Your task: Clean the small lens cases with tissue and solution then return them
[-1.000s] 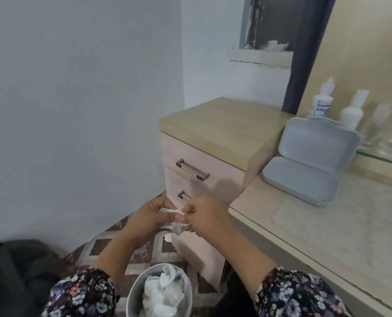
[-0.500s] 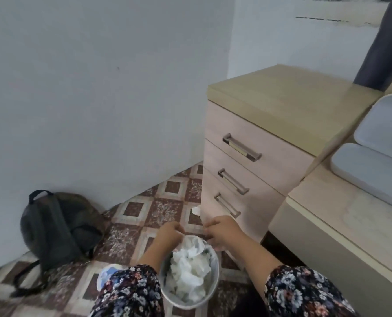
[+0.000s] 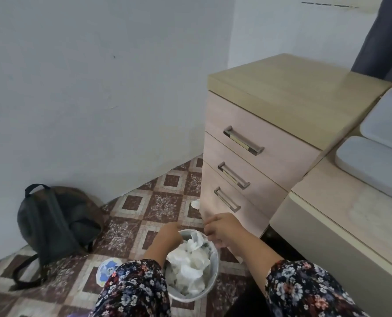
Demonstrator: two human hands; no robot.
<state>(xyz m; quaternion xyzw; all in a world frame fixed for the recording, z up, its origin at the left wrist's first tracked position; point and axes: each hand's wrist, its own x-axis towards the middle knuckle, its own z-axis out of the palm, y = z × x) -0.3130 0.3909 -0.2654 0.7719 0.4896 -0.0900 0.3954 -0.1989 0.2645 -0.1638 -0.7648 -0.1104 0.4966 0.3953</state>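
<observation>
Both my hands hover over a small grey waste bin (image 3: 214,276) on the floor, filled with crumpled white tissue (image 3: 190,264). My left hand (image 3: 169,234) hangs at the bin's far left rim with its fingers curled downward and nothing visible in them. My right hand (image 3: 223,227) is at the far right rim, fingertips drawn together; whether it holds something is hidden. One tissue piece (image 3: 196,239) stands up from the pile between the hands. No small lens case is in sight. A large grey case (image 3: 371,161) lies open on the desk at the right edge.
A three-drawer wooden cabinet (image 3: 259,124) stands just behind the bin, beside the desk (image 3: 350,216). A dark backpack (image 3: 53,225) leans against the wall at the left. A tissue scrap (image 3: 195,203) and a blue-and-white round object (image 3: 108,268) lie on the tiled floor.
My view dropped from the desk to the floor. Both hands came down from in front of the drawers, where they pinched tissue, to the bin; the tissue now lies in the bin.
</observation>
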